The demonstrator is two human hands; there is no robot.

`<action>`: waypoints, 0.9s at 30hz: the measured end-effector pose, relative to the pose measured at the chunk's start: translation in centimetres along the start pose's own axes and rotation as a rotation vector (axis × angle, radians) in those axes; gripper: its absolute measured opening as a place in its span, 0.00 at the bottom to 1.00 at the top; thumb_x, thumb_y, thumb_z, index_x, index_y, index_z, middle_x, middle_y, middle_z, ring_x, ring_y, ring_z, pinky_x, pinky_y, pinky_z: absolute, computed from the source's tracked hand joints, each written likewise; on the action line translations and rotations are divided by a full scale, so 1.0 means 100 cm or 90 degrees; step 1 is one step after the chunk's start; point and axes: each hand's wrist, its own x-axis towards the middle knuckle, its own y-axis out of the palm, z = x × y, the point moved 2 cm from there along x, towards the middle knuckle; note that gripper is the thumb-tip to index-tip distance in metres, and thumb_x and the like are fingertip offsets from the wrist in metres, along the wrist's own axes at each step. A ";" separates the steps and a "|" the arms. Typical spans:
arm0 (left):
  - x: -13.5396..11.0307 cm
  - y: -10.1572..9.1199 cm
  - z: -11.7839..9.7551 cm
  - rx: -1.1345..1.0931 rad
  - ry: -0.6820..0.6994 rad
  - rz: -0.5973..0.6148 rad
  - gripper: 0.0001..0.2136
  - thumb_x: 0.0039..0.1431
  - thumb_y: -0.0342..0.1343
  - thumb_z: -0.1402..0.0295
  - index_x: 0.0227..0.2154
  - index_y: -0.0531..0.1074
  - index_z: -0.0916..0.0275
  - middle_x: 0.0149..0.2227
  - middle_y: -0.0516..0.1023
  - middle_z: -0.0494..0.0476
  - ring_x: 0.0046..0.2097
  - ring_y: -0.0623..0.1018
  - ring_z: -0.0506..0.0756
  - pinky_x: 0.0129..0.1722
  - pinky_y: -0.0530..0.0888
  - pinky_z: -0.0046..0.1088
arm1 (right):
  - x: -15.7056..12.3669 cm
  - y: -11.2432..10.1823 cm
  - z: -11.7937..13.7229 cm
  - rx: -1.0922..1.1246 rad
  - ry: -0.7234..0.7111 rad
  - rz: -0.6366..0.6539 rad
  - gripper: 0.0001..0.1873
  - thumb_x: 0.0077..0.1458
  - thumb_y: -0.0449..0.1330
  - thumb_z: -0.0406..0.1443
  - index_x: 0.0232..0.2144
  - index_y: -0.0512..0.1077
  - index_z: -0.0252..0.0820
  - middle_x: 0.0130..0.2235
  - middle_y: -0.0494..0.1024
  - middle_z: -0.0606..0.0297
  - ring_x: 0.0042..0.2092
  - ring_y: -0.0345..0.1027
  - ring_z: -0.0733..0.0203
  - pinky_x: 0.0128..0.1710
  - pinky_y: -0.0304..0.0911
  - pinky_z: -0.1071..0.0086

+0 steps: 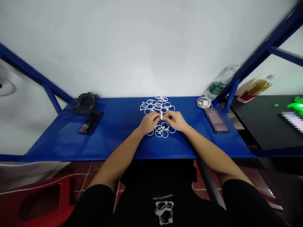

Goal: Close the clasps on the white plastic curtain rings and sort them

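A small white ring (161,115) is pinched between my left hand (149,122) and my right hand (175,120), both closed on it above the middle of the blue table (113,138). Several loose white rings (157,104) lie scattered in a pile just beyond my hands. Under and between my hands sits a smaller cluster of white rings (163,130). Both forearms reach in from the near edge.
A black phone (90,122) and a dark round object (84,102) lie at the left. A coiled white cable (204,102), a clear bottle (220,82) and a blurred flat item (216,119) sit at the right. Blue frame struts rise at both sides. A red stool (38,201) stands below left.
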 end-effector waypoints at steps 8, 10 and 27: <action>-0.001 0.001 0.004 0.009 0.006 0.010 0.08 0.73 0.49 0.70 0.38 0.73 0.60 0.37 0.78 0.56 0.39 0.77 0.55 0.42 0.74 0.33 | 0.000 0.004 0.001 0.001 0.014 -0.004 0.07 0.64 0.64 0.39 0.34 0.76 0.43 0.29 0.82 0.67 0.28 0.72 0.62 0.31 0.62 0.69; 0.000 -0.003 0.004 0.017 0.014 0.025 0.08 0.73 0.49 0.70 0.40 0.73 0.60 0.39 0.78 0.56 0.40 0.78 0.55 0.44 0.74 0.33 | 0.001 0.000 0.002 -0.070 -0.020 0.012 0.07 0.65 0.65 0.39 0.36 0.78 0.44 0.31 0.83 0.66 0.31 0.74 0.61 0.34 0.63 0.69; -0.002 0.003 0.013 0.046 0.042 0.181 0.09 0.73 0.52 0.70 0.41 0.79 0.60 0.51 0.82 0.61 0.53 0.80 0.60 0.58 0.76 0.47 | 0.014 -0.026 -0.048 -0.281 0.066 0.025 0.18 0.65 0.62 0.34 0.56 0.77 0.43 0.53 0.82 0.54 0.48 0.77 0.52 0.50 0.71 0.60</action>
